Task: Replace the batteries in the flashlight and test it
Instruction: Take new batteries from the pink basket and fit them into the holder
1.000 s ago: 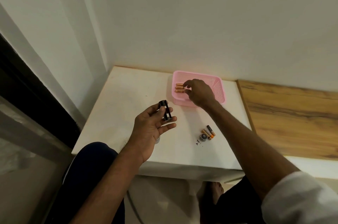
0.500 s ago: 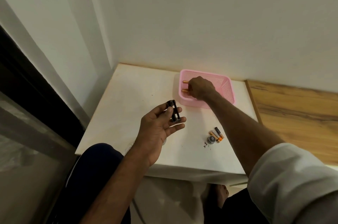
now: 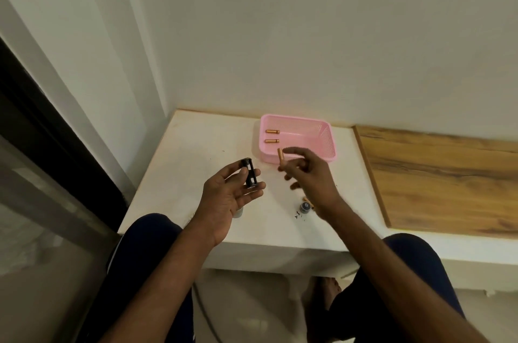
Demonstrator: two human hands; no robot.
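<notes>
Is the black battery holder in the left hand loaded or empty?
It looks empty: the battery holder shows only dark slots. The right hand holds one copper battery outside it; two more lie in the pink basket.

Left hand palm-up, fingers curled round a black battery holder, right hand raised beside it, thumb and forefinger pinching one copper battery upright, both forearms outstretched
</notes>
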